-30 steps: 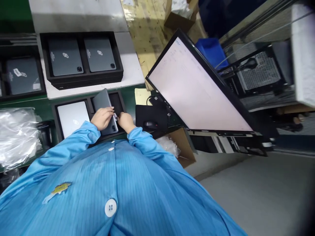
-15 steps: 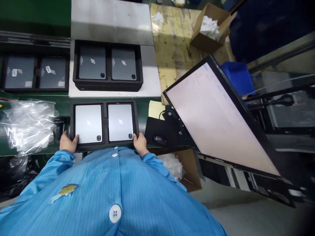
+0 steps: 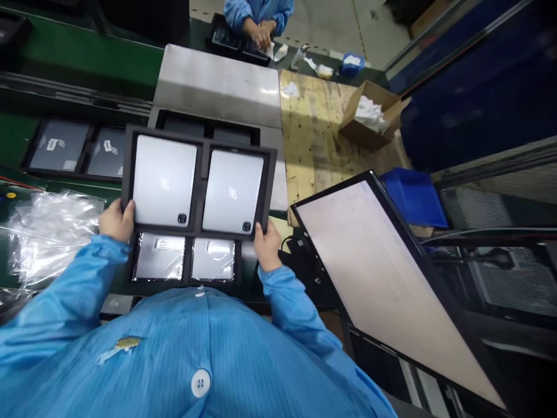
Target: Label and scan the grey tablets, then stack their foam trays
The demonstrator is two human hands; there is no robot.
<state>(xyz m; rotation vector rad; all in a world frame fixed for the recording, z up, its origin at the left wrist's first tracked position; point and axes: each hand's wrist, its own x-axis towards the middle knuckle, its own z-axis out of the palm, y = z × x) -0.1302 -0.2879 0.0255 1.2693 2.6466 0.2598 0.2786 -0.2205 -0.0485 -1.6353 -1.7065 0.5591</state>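
1. Left hand point(image 3: 115, 219): closed on the lower left corner of the black tray point(image 3: 199, 181), fingers curled over the rim.
2. Right hand point(image 3: 267, 247): closed on the tray's lower right corner, thumb on the rim.
3. Black tray: held off the bench in the centre of the frame, roughly level. It carries two silver tablets point(image 3: 164, 180) side by side, backs up, each seated in its own recess.
4. Handling, as judged: the tray looks like stiff foam, light in itself; the load is in the tablets. Their metal backs appear smooth and would mark or slide if tipped. Best grip is the rim at opposite corners, clear of the tablets.
5. Directly below, lower centre: a second tray point(image 3: 187, 284) with two film-wrapped tablets.
6. Above, partly hidden: a further dark tray stack point(image 3: 209, 123) beside a steel plate point(image 3: 217, 84).
7. Left: plastic bags point(image 3: 47, 229). Right: tilted monitor point(image 3: 383, 273). Upper right: cardboard box point(image 3: 369, 116).
8. Top edge: another person's hands point(image 3: 260, 32).
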